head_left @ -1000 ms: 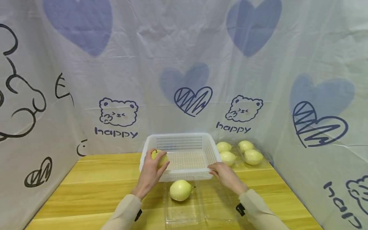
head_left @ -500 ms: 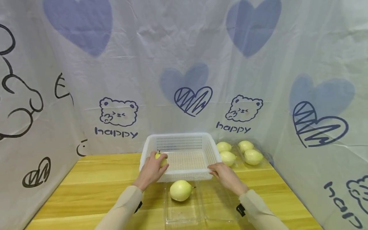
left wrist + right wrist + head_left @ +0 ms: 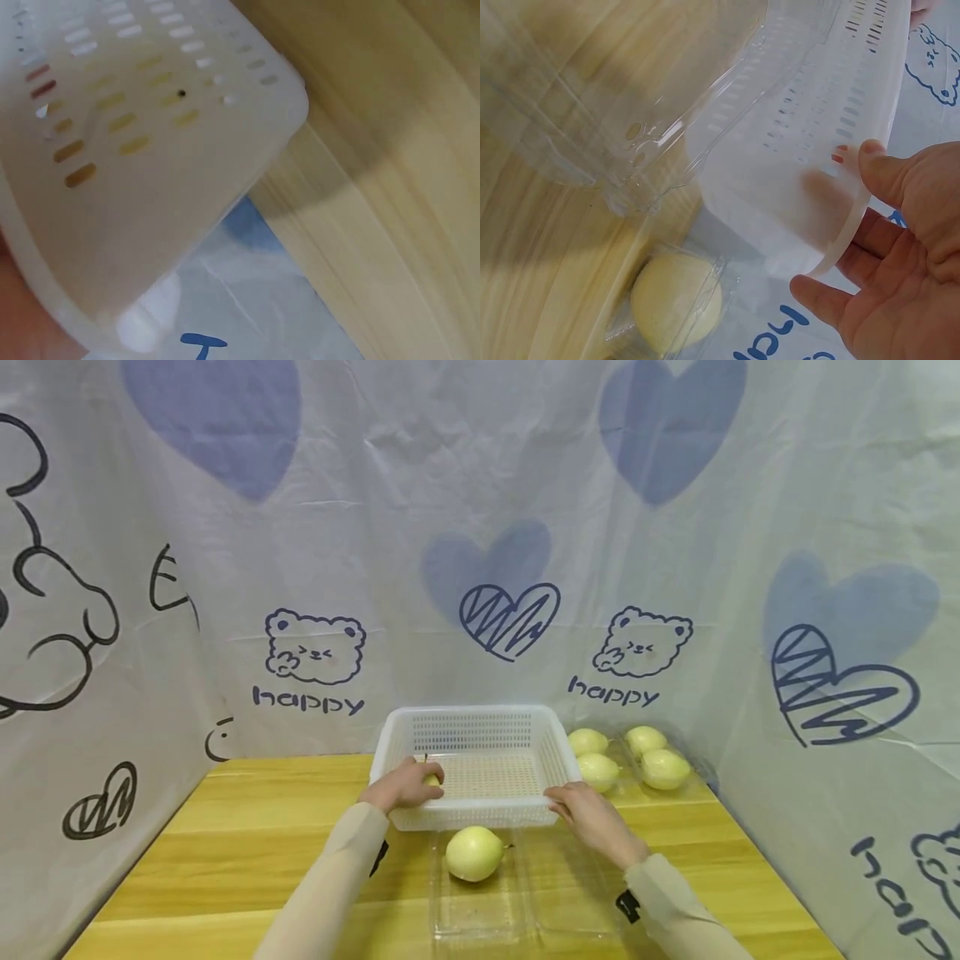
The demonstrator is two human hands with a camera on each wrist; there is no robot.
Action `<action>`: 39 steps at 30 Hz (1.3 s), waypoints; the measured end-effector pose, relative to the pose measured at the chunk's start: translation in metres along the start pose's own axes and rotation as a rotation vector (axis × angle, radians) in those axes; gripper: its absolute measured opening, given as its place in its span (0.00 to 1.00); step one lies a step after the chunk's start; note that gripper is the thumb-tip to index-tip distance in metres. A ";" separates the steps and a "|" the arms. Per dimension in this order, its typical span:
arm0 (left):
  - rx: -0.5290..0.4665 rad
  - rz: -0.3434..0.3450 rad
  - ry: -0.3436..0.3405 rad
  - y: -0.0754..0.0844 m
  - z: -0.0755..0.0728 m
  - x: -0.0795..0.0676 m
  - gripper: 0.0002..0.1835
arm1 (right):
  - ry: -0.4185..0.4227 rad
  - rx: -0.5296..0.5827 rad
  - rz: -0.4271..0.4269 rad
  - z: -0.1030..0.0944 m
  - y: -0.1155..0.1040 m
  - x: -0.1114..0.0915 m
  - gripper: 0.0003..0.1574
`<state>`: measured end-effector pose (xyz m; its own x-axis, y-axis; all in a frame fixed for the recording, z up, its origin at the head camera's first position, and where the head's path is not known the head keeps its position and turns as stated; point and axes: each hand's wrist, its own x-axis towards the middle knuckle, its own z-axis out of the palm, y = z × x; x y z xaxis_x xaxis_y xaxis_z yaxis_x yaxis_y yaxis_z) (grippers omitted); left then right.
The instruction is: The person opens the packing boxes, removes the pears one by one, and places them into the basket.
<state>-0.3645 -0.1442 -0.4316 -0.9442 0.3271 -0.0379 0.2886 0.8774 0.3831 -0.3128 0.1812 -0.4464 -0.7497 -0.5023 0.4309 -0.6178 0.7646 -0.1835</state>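
A white perforated plastic basket [image 3: 474, 814] stands at the back of the table. My left hand [image 3: 403, 783] reaches over its left side and grips a yellow pear [image 3: 432, 781] low inside; the hand covers most of the fruit, though its stem shows. In the left wrist view the basket's wall [image 3: 150, 217] blocks the pear. My right hand [image 3: 592, 820] holds the basket's front right rim, thumb [image 3: 885, 172] outside and fingers over the edge. Just in front of the basket, another pear [image 3: 475, 853] lies in an open clear plastic clamshell [image 3: 480, 914].
Right of the basket are several more pears [image 3: 665, 769] in clear plastic packs. The clamshell's other half [image 3: 573, 902] lies flat to the right of the half with the pear. A printed white curtain [image 3: 420, 668] closes off the back and sides of the wooden table [image 3: 202, 852].
My left hand has lowered the pear from rim height into the left part of the basket and leaned further over the rim. The right hand keeps its place on the basket.
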 end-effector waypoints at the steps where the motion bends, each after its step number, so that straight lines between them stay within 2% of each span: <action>1: 0.007 -0.003 -0.026 -0.001 0.000 0.002 0.13 | 0.002 -0.001 0.001 0.000 0.000 0.000 0.13; 7: 0.014 0.006 -0.125 -0.003 0.000 0.012 0.11 | 0.001 0.000 0.002 -0.001 0.000 0.001 0.13; 18: -0.042 0.060 -0.171 -0.006 0.000 0.014 0.09 | -0.025 -0.005 0.024 -0.003 -0.004 0.000 0.13; 24: -0.031 0.053 -0.093 -0.002 -0.001 0.011 0.11 | -0.013 -0.005 0.028 -0.006 -0.004 0.000 0.13; 32: 0.007 0.113 0.050 0.002 -0.005 -0.005 0.12 | -0.018 -0.007 0.034 -0.006 -0.004 0.000 0.13; 39: 0.105 0.101 0.194 0.003 -0.002 -0.016 0.11 | -0.017 0.006 0.031 -0.006 -0.004 0.000 0.14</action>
<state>-0.3482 -0.1471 -0.4283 -0.9194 0.3509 0.1776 0.3889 0.8785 0.2774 -0.3089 0.1799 -0.4405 -0.7722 -0.4855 0.4099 -0.5957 0.7776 -0.2013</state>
